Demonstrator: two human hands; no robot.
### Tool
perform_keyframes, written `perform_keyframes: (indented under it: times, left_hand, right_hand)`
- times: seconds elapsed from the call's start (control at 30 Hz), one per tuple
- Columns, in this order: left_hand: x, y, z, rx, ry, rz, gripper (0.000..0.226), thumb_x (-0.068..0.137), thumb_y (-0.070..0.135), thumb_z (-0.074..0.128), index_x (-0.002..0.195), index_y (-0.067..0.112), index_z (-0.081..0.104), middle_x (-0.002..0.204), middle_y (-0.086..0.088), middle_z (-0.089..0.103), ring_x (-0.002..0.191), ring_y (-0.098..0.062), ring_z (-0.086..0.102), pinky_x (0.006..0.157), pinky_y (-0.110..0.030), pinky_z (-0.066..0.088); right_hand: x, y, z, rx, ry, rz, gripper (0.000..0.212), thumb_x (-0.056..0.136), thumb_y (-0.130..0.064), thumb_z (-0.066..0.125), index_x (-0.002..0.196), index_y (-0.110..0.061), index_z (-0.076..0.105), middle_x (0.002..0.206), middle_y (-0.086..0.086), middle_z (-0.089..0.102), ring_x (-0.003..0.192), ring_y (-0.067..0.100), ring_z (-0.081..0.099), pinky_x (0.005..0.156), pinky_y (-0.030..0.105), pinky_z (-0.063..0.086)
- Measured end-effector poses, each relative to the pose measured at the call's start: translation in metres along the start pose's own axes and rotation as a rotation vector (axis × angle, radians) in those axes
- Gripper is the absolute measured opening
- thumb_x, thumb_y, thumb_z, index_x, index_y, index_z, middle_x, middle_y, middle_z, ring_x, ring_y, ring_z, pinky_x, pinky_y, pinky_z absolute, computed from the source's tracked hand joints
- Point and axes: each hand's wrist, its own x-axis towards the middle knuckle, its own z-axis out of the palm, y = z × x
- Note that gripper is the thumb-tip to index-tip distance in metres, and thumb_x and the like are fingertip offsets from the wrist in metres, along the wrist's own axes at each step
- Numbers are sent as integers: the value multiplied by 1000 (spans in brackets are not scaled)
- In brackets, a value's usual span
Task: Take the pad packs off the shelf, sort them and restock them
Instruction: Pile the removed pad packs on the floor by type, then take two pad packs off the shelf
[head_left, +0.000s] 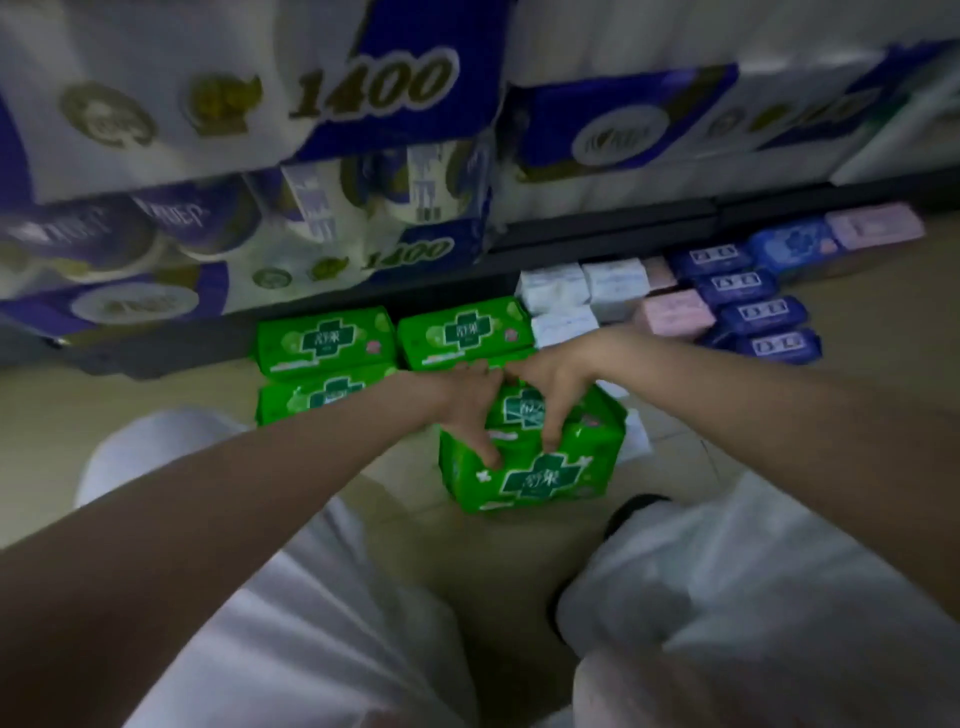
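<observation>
**Two-hand grip on green pad packs**

My left hand (470, 410) and right hand (550, 395) curl over the top of a stack of green pad packs (530, 462) standing on the tiled floor (493, 561) between my knees. More green packs (324, 340) lie just behind it. White packs (556, 288), pink packs (678, 314) and blue packs (753, 312) lie to the right, below the shelf edge (602, 234).

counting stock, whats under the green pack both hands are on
Both hands, left hand and right hand, grip a green pack on another green pack. Below that, floor tiles; anything between is covered.
</observation>
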Motion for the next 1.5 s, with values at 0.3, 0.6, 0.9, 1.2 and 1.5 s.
perform_keyframes:
  times: [0.3,0.6,0.9,1.2,1.5]
  left_hand:
    - [6,31,93,284,14,-46,108,66,60,71,142,2,20,138,-15,33,126,-29,35,101,-41,33]
    - [46,31,101,496,-7,-140,99,74,53,68,143,4,17,144,-11,27,135,-26,26,110,-46,20]
    - [49,1,19,490,113,-181,76,90,35,56,147,9,13,148,-15,25,135,-32,29,110,-47,20]
    - [-14,35,-170,357,1002,281,34,78,16,48,109,2,52,102,-17,57,82,-34,63,53,-34,44]
    - [-133,87,-350,336,1651,507,34,78,14,46,110,4,53,104,-12,54,89,-25,55,69,-31,48]
  right_hand:
    - [51,-13,82,-177,-44,-27,95,69,-36,81,143,-14,27,146,2,36,131,25,39,106,36,37]
    - [74,13,89,-234,-55,21,81,73,-32,79,138,-14,35,139,6,44,124,28,46,100,42,42]
    - [53,35,50,-23,24,72,65,81,-34,72,131,-5,42,132,13,47,107,25,50,90,35,45]
    - [-112,103,-72,250,1132,216,48,87,-10,58,130,-3,38,122,19,51,107,33,54,83,34,40]
    - [-263,95,-210,215,1967,178,50,91,-18,55,134,-5,34,136,14,35,124,27,38,96,30,35]
